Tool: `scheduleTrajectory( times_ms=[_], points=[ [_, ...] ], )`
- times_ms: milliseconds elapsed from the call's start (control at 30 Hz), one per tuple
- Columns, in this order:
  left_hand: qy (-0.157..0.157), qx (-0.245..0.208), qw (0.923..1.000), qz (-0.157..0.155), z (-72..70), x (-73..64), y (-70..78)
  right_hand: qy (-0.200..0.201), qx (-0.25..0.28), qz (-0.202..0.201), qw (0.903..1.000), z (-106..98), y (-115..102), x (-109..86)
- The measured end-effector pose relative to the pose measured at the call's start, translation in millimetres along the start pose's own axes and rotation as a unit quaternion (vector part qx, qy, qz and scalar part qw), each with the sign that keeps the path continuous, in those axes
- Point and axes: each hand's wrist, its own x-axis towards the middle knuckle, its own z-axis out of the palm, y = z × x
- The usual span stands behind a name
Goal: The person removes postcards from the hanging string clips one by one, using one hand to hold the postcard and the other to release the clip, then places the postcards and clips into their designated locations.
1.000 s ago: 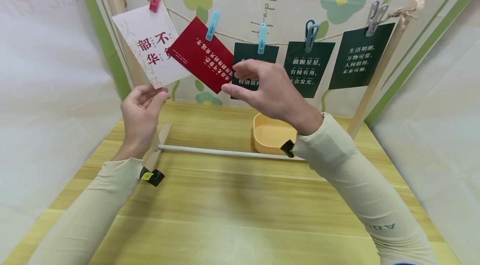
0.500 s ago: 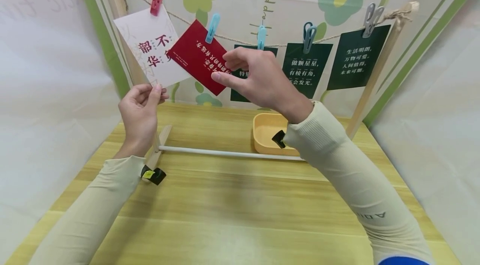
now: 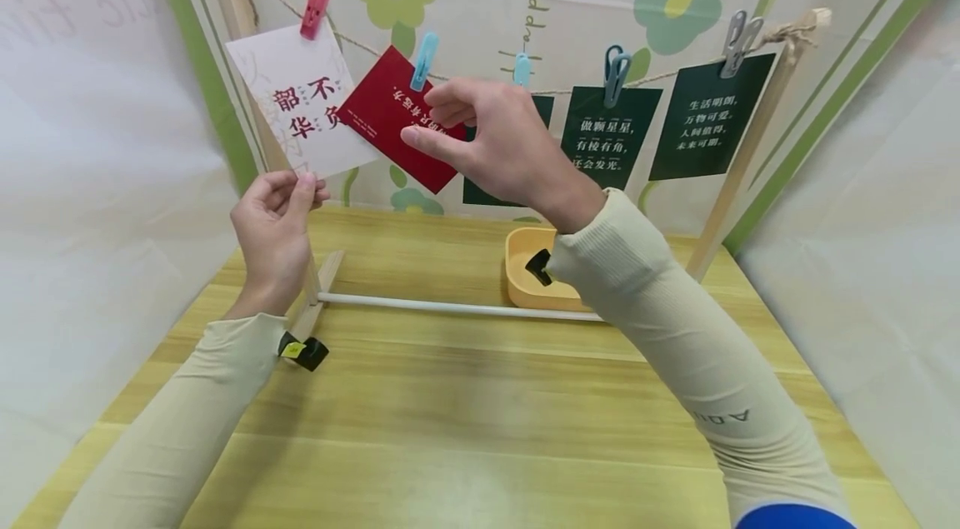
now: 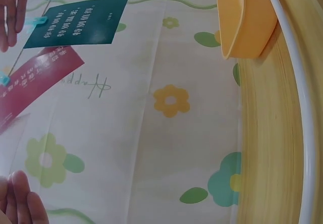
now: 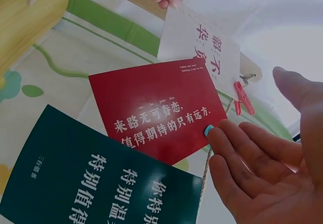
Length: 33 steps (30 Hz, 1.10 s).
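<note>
A white card [image 3: 300, 108] with dark red characters hangs tilted from a red clothespin [image 3: 316, 6] at the left of a twine line. My left hand [image 3: 273, 233] pinches its lower corner between thumb and fingers. Beside it a red card [image 3: 397, 117] hangs askew from a light blue clothespin [image 3: 424, 62]. My right hand [image 3: 498, 142] holds nothing; its fingers are apart from the thumb and overlap the red card in the head view. In the right wrist view the fingers [image 5: 247, 163] lie close to that clothespin. Behind this hand a dark green card [image 5: 101, 178] is partly hidden.
Two more green cards hang at the right, from a blue-grey clothespin [image 3: 617, 75] and a grey clothespin [image 3: 741, 44]. Wooden posts [image 3: 757, 137] bear the twine. A yellow bin [image 3: 525, 287] stands on the table behind a white rod [image 3: 450, 307]. A patterned cloth forms the backdrop.
My right hand has moved left, from the first green card to in front of the red card. My left hand keeps its pinch on the white card, almost still.
</note>
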Motion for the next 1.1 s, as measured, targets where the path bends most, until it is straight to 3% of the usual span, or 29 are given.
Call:
scheduleTrajectory(
  times_ms=[400,1100],
  points=[
    [0.015,0.011,0.9998,0.005,-6.2,-0.6,-5.9,-0.007,-0.021,0.000,0.9998,5.3,-6.9,10.0],
    [0.007,0.005,0.9999,-0.006,-11.1,-7.5,-15.8,-0.011,-0.052,0.014,0.9985,9.2,-35.7,34.8]
  ],
)
